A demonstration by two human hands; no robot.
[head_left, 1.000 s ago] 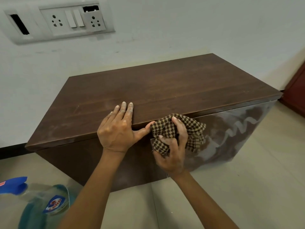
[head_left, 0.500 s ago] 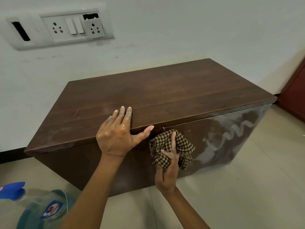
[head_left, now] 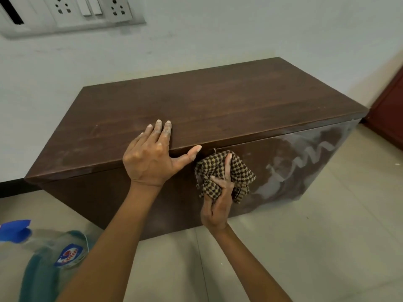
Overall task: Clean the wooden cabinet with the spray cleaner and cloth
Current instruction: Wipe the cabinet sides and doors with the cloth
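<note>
Left hand (head_left: 150,159) spread flat on the dark brown wooden cabinet (head_left: 218,101) top edge; right hand (head_left: 218,201) pinching the bunched brown-and-tan checked cloth (head_left: 220,168) against the dusty front panel. Cloth looks soft, light, best kept wadded in the fist; cabinet looks rigid, heavy, unlikely to shift; blue-capped clear spray cleaner bottle (head_left: 50,256) sits on the floor, lower left.

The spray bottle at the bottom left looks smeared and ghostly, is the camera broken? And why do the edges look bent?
Head view: the spray bottle sits very close at the frame's edge, so it looks blurred and stretched; the cabinet, left hand, right hand and checked cloth are sharp. The wide-angle lens flares the cabinet and tilts the socket panel. Lighting is soft, without harsh glare.
</note>
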